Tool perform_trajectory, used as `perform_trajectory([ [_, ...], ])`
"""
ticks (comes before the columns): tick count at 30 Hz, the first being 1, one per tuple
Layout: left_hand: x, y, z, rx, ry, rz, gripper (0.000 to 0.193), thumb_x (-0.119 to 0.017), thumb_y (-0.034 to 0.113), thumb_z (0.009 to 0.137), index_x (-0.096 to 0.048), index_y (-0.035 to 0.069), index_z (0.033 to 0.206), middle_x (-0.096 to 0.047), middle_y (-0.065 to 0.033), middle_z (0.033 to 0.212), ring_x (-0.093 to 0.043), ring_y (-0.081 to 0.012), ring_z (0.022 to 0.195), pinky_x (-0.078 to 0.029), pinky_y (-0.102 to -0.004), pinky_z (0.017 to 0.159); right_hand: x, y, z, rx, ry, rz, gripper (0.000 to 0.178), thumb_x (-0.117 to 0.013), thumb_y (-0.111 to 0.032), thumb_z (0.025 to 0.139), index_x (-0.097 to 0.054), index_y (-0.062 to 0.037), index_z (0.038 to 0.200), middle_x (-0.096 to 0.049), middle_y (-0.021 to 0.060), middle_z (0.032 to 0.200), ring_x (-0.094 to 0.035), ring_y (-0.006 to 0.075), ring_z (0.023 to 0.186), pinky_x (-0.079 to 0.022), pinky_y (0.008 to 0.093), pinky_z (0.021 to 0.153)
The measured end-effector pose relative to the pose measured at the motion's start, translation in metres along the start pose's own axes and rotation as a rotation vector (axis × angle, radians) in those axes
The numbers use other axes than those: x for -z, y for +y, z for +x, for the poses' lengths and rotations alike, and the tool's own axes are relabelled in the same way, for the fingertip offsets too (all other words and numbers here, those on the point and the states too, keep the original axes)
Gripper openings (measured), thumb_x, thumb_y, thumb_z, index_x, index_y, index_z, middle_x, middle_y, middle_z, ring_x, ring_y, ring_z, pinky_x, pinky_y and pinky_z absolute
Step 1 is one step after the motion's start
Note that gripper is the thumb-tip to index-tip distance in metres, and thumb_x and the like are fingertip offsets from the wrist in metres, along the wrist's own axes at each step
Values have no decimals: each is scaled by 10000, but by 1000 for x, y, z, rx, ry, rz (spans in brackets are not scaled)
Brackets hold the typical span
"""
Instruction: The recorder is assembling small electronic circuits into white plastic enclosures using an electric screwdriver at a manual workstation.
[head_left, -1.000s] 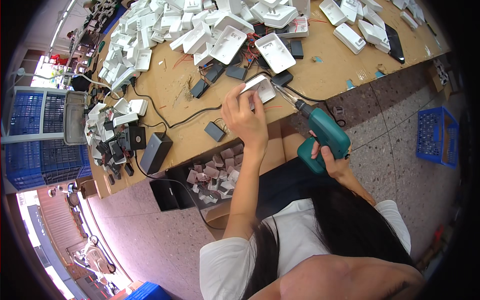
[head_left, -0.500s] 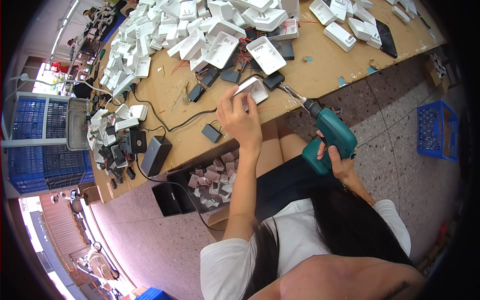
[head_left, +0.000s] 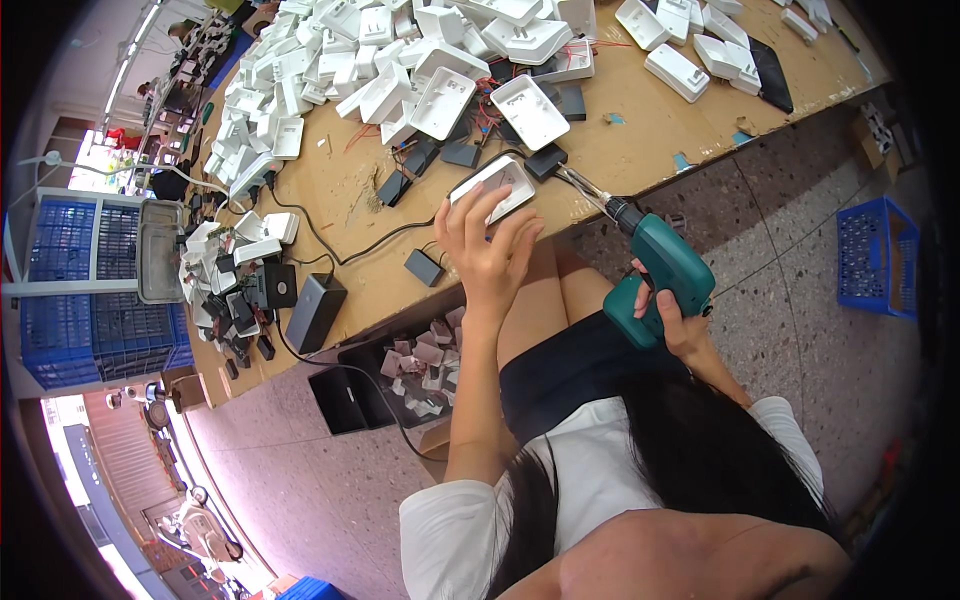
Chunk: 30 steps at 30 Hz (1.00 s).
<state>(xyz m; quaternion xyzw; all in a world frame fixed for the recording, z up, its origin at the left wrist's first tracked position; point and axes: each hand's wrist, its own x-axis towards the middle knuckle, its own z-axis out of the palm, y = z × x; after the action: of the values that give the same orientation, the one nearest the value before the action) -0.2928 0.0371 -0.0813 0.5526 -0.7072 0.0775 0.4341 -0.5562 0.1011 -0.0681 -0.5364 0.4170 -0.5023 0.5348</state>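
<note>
My right hand grips the handle of a green cordless drill, held past the table's front edge. Its bit points left, the tip close to a small black box at the edge. A shallow white plastic housing lies beside that box, partly covered by the fingers of my left hand. Those fingers are spread apart over its near side; whether the tips touch it I cannot tell. Another black box lies on the table left of my left wrist.
A big heap of white housings with red wires fills the far side of the cardboard-covered table. Black adapters and a cable lie on the left. Under the table stands a black bin with parts; a blue crate sits right.
My left hand has loosened from the white housing, its fingers spreading and the thumb swinging right. The housing appears to lie flatter. My right hand and the drill have barely moved.
</note>
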Motion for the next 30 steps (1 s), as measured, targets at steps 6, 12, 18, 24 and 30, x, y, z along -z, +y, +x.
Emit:
perform_trajectory([
  [6,-6,-8,1,98,-39,19,110,-835,148,827,-762,189,898,-689,18,1161,-565,-263,1293,-258,-531,1207,-10,5,8,2,-1,15,412,-658,-183,994,-580,119,1263,-676,102,812,-647,131,681,-539,267,643],
  [12,-13,6,13,307,61,213,110,-828,168,841,-750,176,917,-636,-27,1187,-536,-292,1301,-205,-603,1211,-26,6,24,7,-46,-20,382,-677,-195,985,-605,107,1208,-673,102,814,-649,127,666,-535,271,620],
  [18,-22,-12,19,456,84,138,130,-832,178,823,-748,136,912,-575,-105,1324,-479,-331,1339,-244,-595,1184,-38,9,42,5,-84,-57,319,-688,-145,963,-615,90,1166,-646,94,844,-652,129,656,-535,276,605],
  [24,-31,-32,19,544,80,39,93,-811,146,820,-750,118,884,-572,-119,1346,-484,-357,1304,-283,-549,1154,-45,16,57,-25,-93,-52,291,-698,-96,941,-616,91,1148,-633,101,890,-652,128,659,-537,272,598],
  [30,-35,-42,25,525,38,108,91,-806,164,815,-741,112,851,-574,-116,1334,-494,-339,1302,-247,-567,1180,-53,17,75,-47,-100,-79,272,-725,-97,921,-644,72,1118,-647,136,955,-674,182,715,-550,298,653],
])
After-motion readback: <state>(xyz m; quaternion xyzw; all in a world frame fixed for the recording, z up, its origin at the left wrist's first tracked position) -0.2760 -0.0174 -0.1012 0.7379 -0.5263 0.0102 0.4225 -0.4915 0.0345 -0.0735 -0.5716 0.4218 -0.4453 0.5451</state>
